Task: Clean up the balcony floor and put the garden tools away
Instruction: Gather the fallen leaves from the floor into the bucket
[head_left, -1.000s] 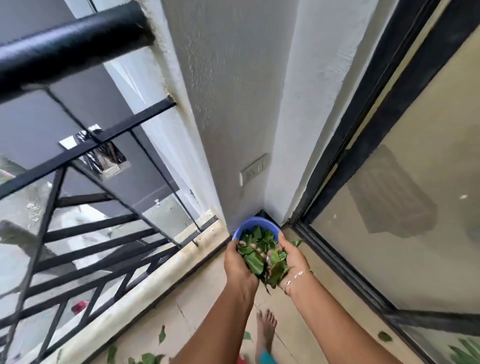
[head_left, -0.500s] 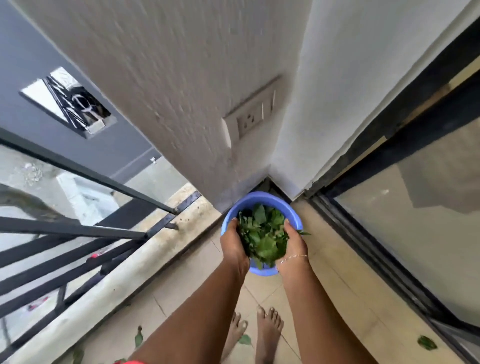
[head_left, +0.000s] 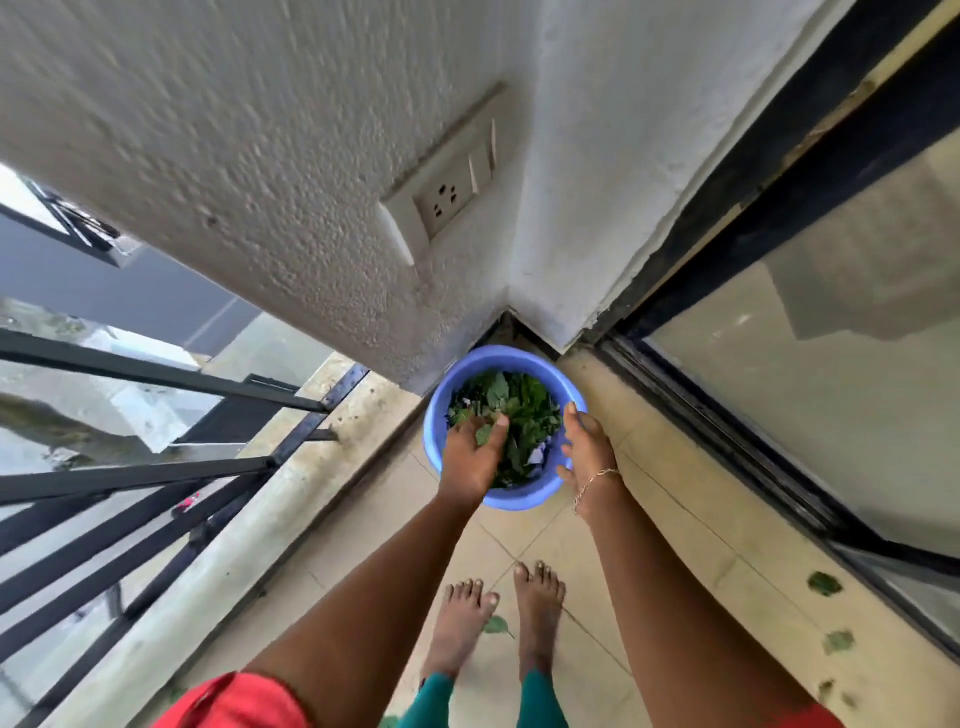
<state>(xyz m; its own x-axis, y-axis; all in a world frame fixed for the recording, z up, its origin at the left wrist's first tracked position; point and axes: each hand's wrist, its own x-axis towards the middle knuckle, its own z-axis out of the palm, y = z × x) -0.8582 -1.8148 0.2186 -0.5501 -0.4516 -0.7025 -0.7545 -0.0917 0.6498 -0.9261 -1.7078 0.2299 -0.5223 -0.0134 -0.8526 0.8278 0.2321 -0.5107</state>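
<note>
Head view, the only one: you are looking steeply down into the balcony corner, where a blue bowl (head_left: 488, 358) is sitting on the tiled floor (head_left: 649, 519), tucked against the wall (head_left: 311, 208) below a socket (head_left: 447, 200). It seems parked there to stay out of your path. The bowl is holding a heap of green leaves (head_left: 519, 405). Your left hand (head_left: 470, 457) is lying palm down on the heap, fingers loose and spread, not clenched, and appears to be pressing the leaves in so they are not spilling. Your right hand (head_left: 587, 447), wearing a bracelet (head_left: 595, 483), is resting against the bowl's right rim with fingers straight and released, probably steadying it; it is gripping nothing. Your bare feet (head_left: 540, 597) are standing just behind the bowl. A stray leaf (head_left: 496, 625) is lying between them, and more strays (head_left: 824, 583) are lying near the glass door (head_left: 831, 389) on your right, so the floor is not finished. The railing (head_left: 156, 467) is running along your left. No garden tools are showing, so that part seems to be waiting.
</note>
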